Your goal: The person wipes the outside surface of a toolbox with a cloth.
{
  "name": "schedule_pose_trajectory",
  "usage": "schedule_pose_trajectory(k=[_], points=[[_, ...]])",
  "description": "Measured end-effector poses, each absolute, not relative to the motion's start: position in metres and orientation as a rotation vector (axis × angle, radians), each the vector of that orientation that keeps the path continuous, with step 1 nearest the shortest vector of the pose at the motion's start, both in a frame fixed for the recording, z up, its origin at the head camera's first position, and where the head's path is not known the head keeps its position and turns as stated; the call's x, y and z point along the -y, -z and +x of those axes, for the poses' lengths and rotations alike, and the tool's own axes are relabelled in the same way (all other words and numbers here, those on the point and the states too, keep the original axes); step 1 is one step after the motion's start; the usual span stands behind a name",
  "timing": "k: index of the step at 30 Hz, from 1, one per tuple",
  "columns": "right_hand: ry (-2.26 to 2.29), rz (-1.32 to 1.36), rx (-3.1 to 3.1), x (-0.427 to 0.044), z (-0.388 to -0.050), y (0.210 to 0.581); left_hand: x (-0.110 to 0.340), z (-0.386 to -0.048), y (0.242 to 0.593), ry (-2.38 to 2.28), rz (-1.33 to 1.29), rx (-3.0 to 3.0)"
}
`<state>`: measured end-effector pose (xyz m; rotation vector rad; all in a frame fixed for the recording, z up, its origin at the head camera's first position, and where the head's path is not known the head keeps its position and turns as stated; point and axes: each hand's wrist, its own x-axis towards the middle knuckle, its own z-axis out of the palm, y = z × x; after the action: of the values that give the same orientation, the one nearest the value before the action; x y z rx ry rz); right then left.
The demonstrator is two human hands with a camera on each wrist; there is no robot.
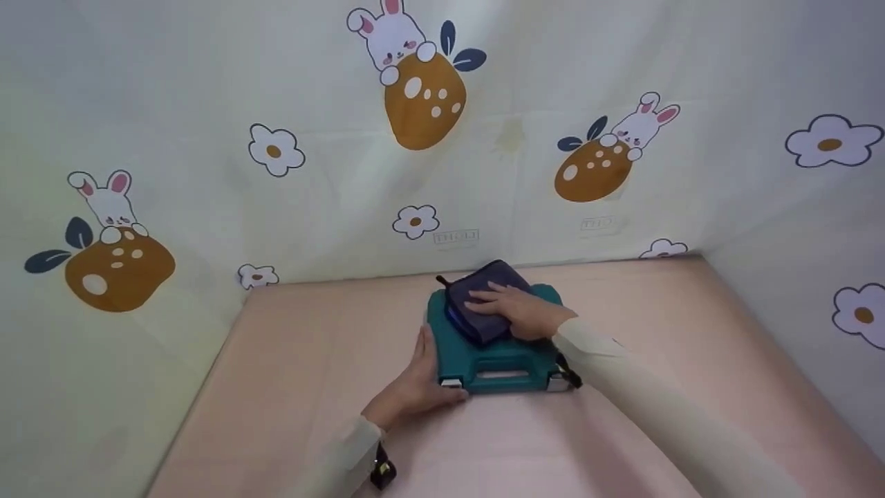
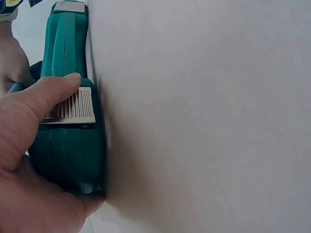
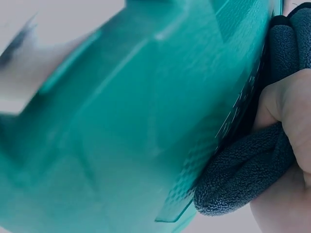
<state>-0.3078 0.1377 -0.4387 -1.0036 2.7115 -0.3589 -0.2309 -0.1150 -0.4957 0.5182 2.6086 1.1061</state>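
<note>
A teal plastic case (image 1: 460,363) with a handle and metal latches lies flat. My left hand (image 1: 415,387) grips its near left corner; the left wrist view shows the thumb over a ribbed latch (image 2: 80,109) and other fingers at the side of the case (image 2: 68,155). On top of the case lies a folded dark cloth (image 1: 487,272) with a small black loop at one corner. Spread fingers of my right hand (image 1: 520,311) rest on this cloth. In the right wrist view, the fuzzy cloth (image 3: 238,172) bunches beside the right hand (image 3: 294,111) against the teal case (image 3: 131,107).
The case stands near the back edge of a pale pink table surface (image 1: 311,360). Behind it and at both sides hangs a light curtain (image 1: 332,207) printed with rabbits, orange fruit and flowers. A black strap (image 1: 382,470) hangs at the left wrist.
</note>
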Motion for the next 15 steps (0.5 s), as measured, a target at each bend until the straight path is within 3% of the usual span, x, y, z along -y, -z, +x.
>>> schedule_pose_trajectory(k=[15], points=[[0.399,-0.943,-2.712,-0.163,-0.303,0.441,0.114,-0.231,0.495,-1.1,0.475,-2.607]])
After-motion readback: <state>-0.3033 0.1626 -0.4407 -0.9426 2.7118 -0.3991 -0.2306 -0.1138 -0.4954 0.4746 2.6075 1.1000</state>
